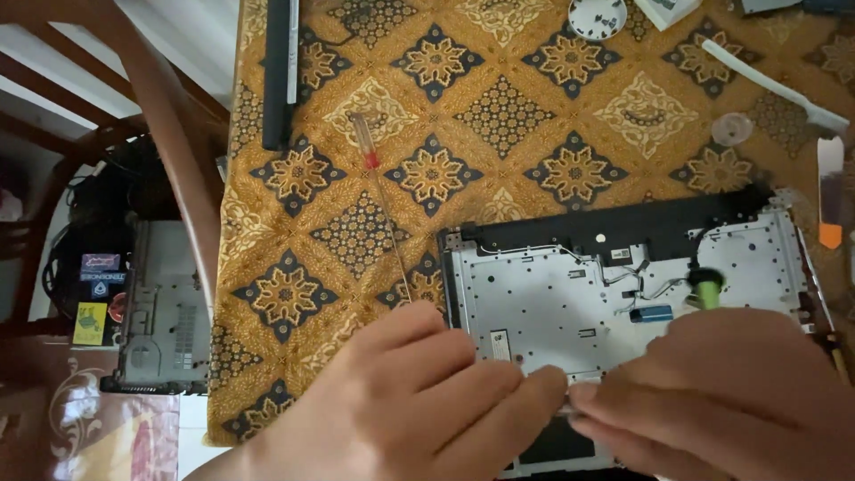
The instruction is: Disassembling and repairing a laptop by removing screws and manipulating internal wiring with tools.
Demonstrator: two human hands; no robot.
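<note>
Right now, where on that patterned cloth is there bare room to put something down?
The widest bare patch of the cloth lies between the screwdriver, the open laptop chassis and the small round dish. Another lies left of the screwdriver, below the long black bar. It is crowded where the left hand and right hand meet, and along the right edge.

We look steeply down from our head, close over the patterned tablecloth [499, 116], with only this view.
</note>
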